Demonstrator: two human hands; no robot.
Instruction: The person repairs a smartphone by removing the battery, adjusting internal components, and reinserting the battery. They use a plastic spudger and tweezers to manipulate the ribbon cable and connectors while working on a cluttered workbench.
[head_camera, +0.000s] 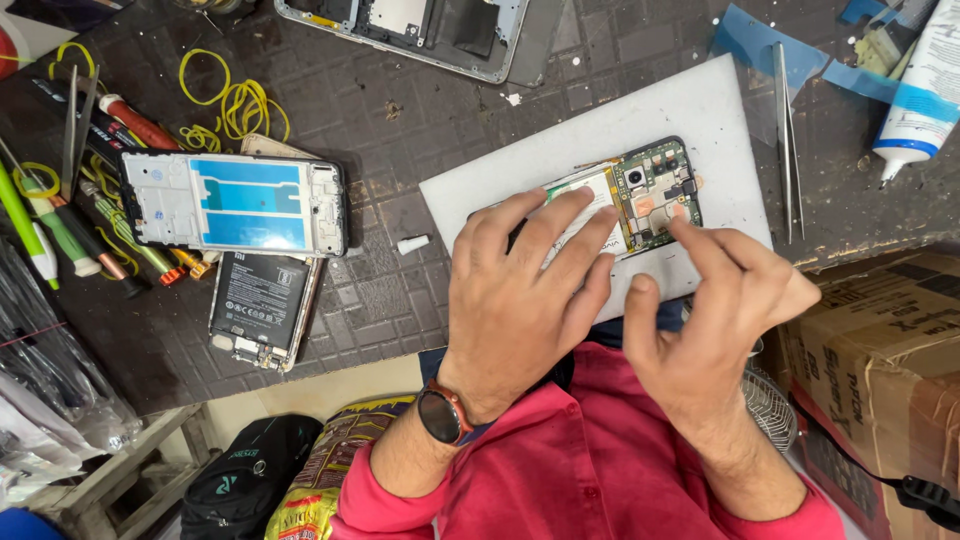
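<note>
An opened phone (648, 192) with its green circuit board exposed lies on a white pad (700, 115) on the dark workbench. My left hand (525, 290) lies flat over the phone's lower part, fingers spread, pinning it down. A dark watch sits on that wrist. My right hand (715, 310) is just right of it, with the index fingertip pressing on the board's lower right corner. Neither hand grips a tool.
Tweezers (787, 140) lie at the pad's right edge, with a white glue tube (925, 95) beyond. On the left are a phone frame (235, 203), a battery (258, 300), screwdrivers (110, 225) and yellow rubber bands (240, 105). Another frame (420, 30) lies at the top. A cardboard box (885, 370) stands at the right.
</note>
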